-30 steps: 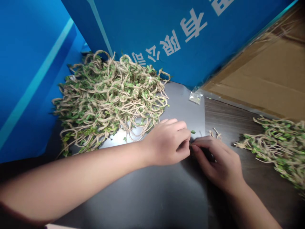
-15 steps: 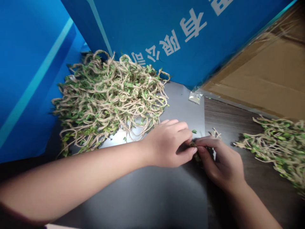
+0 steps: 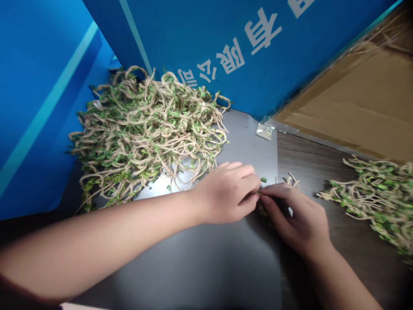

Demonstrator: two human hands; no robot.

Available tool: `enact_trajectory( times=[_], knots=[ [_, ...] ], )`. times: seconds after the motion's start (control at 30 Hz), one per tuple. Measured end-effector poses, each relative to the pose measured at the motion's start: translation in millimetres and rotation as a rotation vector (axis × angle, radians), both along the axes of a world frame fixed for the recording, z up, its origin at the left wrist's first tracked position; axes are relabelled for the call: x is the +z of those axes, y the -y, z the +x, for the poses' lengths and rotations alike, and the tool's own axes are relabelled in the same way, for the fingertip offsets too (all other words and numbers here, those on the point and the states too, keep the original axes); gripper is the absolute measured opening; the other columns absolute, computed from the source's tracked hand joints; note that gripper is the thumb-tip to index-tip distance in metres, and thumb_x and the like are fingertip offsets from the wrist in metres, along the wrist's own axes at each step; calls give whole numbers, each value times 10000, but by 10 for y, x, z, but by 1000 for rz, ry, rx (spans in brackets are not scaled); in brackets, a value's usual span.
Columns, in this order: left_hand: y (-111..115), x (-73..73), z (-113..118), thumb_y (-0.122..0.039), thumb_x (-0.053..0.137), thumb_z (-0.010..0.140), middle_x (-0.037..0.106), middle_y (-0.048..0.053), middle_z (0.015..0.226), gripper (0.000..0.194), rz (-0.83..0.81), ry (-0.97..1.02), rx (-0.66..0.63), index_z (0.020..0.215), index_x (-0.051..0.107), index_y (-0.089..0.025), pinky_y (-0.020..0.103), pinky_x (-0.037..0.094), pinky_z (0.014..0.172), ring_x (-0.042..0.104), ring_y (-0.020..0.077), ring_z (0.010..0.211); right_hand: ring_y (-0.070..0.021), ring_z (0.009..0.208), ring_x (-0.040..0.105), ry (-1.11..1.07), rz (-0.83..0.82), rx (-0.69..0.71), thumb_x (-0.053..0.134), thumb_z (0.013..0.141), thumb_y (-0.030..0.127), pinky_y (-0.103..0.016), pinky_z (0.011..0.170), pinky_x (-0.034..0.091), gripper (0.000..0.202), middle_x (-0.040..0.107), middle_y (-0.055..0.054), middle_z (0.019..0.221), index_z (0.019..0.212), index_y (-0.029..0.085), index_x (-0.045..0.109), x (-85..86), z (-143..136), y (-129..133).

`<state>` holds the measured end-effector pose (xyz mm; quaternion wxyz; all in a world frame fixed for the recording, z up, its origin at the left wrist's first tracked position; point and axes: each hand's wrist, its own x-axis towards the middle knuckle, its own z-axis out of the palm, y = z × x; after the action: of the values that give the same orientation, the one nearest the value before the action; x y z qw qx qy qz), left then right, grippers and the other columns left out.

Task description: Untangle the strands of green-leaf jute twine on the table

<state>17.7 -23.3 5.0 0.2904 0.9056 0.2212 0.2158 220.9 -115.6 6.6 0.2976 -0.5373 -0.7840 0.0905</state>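
My left hand [image 3: 230, 193] is closed, knuckles up, over the grey sheet [image 3: 206, 258], its thumb and forefinger pinched on a leafy twine strand. Close beside it, my right hand [image 3: 298, 217] pinches the same strand between thumb and forefinger. Only small bits of that strand show, a green leaf above the fingertips and a dim part below; the rest is hidden by the hands. Behind my left hand lies a big heap of twine with green leaves [image 3: 155, 129]. A second leafy twine pile [image 3: 380, 198] is at the right.
Blue panels [image 3: 200, 38] with white characters stand behind the heap. A cardboard box [image 3: 361, 103] is at the back right. A small clear plastic bag [image 3: 265, 131] lies near the box. Dark wood-grain surface [image 3: 309, 150] shows beside the grey sheet.
My right hand's fingertips have shifted slightly left, closer to my left fingers. My left thumb has drawn in toward its forefinger.
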Motion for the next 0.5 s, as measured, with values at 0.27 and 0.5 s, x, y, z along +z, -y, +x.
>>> enact_trajectory(
  times=[0.27,0.5],
  knots=[
    [2,-7,13,-234,525,950,619,38,904,152,-13,27,12,848,613,-163,317,440,804,510,150,814,-82,814,671,-8,-4,-12,634,947,88,-200,760,520,142,713,-7,922,1032,201,636,3,3,4],
    [12,-16,13,-228,515,949,607,30,889,152,-24,61,29,830,591,-170,311,437,795,506,141,798,-87,808,673,-31,-14,-38,602,969,104,-193,737,518,107,706,-13,904,1012,201,618,1,-9,7]
  ],
)
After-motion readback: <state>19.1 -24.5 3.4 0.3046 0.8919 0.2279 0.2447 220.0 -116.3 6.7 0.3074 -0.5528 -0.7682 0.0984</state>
